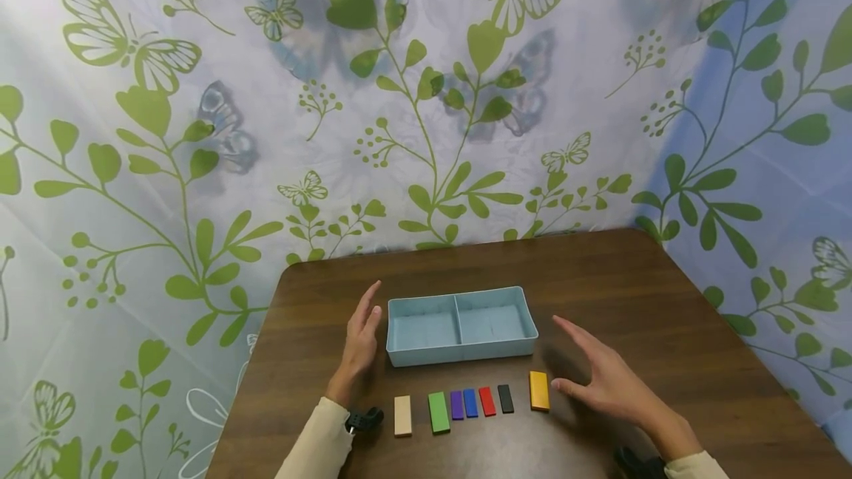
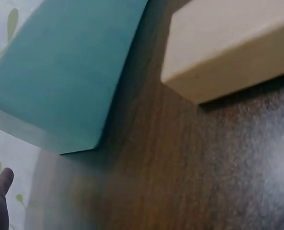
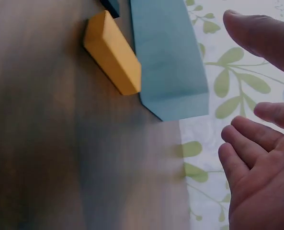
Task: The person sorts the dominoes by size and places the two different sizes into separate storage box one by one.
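Observation:
A light blue tray (image 1: 461, 352) with two compartments stands on the table, a divider across its middle. Left of it is my left hand (image 1: 360, 346), fingers extended and holding nothing. My right hand (image 1: 615, 381) is spread to the right of the tray, thumb near a yellow block (image 1: 539, 391) and nothing in its grasp. In front of the tray lie a beige block (image 1: 402, 416), a green block (image 1: 438, 412), a purple block (image 1: 457, 405), a blue block (image 1: 470, 403), a red block (image 1: 488, 401) and a black block (image 1: 506, 398).
The brown wooden table (image 1: 586, 272) has its rounded far corners close to a patterned curtain (image 1: 413, 94) with leaves and butterflies. Curtain panels also hang at the left and right. Dark straps circle both wrists below light sleeves (image 1: 318, 438).

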`<state>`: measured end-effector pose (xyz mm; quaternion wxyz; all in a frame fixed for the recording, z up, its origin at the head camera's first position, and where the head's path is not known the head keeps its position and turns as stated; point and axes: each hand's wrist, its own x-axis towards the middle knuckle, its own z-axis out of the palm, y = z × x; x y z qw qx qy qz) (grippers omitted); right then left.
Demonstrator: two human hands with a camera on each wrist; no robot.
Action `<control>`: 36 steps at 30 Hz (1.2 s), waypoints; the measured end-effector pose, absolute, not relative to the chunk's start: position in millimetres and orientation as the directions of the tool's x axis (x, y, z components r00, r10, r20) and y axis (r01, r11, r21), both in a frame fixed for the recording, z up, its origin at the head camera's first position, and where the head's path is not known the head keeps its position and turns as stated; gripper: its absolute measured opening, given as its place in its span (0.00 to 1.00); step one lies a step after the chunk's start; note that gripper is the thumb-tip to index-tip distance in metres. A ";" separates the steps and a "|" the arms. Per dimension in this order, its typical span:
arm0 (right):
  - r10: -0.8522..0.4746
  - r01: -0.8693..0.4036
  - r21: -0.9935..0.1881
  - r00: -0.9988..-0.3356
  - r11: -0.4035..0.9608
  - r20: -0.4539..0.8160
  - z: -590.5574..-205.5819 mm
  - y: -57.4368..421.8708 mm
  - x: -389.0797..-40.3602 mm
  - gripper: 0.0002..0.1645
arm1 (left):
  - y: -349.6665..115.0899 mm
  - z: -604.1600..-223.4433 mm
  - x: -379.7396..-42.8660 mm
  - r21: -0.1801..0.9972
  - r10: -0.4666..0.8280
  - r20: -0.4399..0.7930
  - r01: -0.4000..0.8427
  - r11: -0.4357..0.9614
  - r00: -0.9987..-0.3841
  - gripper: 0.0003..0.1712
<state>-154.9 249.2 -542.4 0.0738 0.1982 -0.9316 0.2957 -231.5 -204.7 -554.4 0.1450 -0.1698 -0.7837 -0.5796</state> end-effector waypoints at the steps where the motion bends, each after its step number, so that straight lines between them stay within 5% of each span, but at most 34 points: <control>1: -0.329 -0.419 -0.516 -0.908 0.747 0.261 -544.3 249.1 -153.7 0.64 | -203.8 -552.1 -230.4 0.867 0.117 0.411 0.427 0.256 -0.904 0.28; 9: -0.355 -0.422 -0.537 -0.907 0.731 0.228 -558.2 246.6 -148.6 0.57 | -200.2 -553.7 -231.4 0.934 0.210 0.264 0.304 0.189 -0.941 0.28; 23: -0.340 -0.343 -0.587 -0.933 0.733 0.121 -576.8 236.8 -144.0 0.53 | -198.7 -580.2 -241.8 0.937 0.232 0.229 0.278 0.211 -0.945 0.31; 36: -0.352 -0.415 -0.519 -0.909 0.747 0.221 -597.0 230.0 -133.1 0.45 | -197.0 -605.7 -240.7 0.940 0.171 0.217 0.253 0.229 -0.961 0.32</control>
